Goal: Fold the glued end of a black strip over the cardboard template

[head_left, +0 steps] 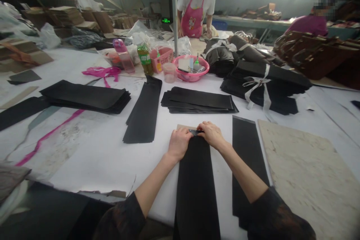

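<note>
Wide white-covered table point(107, 157), seen from its near edge, carrying sheet material in stacks. Pale marbled stone slab point(306, 176) at near right. Stack of long black rectangular sheets point(87, 97) at far left; a second, flatter stack of black sheets point(199, 101) beyond the hands; a single black strip point(144, 110) between them. Bundle of black sheets tied with a white ribbon point(264, 86) at far right. Another long black strip point(247, 153) lies just right of the worked piece. Long black fabric strip point(195, 187) runs from the near table edge away to both hands, over a tan board whose corner shows at its far end. Round pink plastic basin point(192, 69) with small items sits farther off at centre. Left hand point(178, 143) rests palm-down on the strip's far left corner, fingers curled. Right hand point(212, 134) rests on the far right corner, its grip pinching a small dark flat object point(196, 131) at the strip's far edge, between the two hands.
</note>
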{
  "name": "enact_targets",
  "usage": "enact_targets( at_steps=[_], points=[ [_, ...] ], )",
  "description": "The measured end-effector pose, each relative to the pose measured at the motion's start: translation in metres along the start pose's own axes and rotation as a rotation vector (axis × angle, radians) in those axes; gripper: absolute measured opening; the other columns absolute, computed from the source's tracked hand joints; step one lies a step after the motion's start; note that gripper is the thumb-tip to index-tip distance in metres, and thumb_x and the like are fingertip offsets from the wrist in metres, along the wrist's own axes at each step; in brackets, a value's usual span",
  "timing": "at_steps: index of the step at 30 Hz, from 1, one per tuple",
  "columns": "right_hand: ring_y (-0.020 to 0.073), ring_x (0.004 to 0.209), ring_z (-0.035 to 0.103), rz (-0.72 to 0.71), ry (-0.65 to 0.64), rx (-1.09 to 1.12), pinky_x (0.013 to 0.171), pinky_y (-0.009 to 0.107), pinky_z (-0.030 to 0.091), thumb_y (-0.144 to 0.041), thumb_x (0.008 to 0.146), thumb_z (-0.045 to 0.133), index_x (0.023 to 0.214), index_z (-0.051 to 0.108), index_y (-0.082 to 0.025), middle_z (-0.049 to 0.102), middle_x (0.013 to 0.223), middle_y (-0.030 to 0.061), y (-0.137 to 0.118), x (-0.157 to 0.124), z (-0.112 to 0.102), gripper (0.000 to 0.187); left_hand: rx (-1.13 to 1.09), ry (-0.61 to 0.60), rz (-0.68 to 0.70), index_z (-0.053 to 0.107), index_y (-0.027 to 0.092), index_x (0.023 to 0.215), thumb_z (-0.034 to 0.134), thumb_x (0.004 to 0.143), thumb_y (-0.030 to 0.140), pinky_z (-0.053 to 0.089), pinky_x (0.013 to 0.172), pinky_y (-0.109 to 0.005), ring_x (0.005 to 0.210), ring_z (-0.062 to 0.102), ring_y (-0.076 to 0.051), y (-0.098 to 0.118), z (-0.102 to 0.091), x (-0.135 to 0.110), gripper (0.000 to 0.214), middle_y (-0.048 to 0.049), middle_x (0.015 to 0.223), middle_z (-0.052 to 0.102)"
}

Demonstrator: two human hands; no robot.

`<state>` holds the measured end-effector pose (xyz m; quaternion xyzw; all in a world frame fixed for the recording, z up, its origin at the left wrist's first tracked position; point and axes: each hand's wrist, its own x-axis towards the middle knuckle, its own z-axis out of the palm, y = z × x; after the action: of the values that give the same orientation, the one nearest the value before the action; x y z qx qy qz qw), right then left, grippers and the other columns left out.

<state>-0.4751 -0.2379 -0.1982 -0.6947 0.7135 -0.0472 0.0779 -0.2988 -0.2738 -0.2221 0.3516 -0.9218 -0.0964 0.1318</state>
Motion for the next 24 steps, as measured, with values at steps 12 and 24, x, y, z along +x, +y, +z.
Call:
enact_targets(
  at_steps=[12,24],
  points=[
    [0.0160,0.085,0.053,-0.062,-0.037,0.106,0.072,0.026,0.036,-0.025,0.083,0.068,0.092,0.062,-0.022,0.060,0.088,0.0003,0.013,0.009,0.001,0.012,0.067,-0.059,0.111,0.056,0.023,0.113,0.064,0.084,0.020,0.043,0.082,-0.034,0.103,0.051,-0.022,-0.015,-0.007,0.024,0.031,-0.0055,0.111,0.055],
    [0.0174,0.094,0.051,-0.180,0.118,0.193,0.083,0.027,0.041,-0.029,0.094,0.052,0.105,0.066,-0.026,0.062,0.099,0.0024,0.022,-0.010,0.021,0.018,0.047,0.003,0.214,0.061,0.021,0.108,0.048,0.094,0.022,0.042,0.089,-0.034,0.103,0.052,-0.020,-0.019,0.004,0.015,0.019,-0.0048,0.105,0.059]
  ],
)
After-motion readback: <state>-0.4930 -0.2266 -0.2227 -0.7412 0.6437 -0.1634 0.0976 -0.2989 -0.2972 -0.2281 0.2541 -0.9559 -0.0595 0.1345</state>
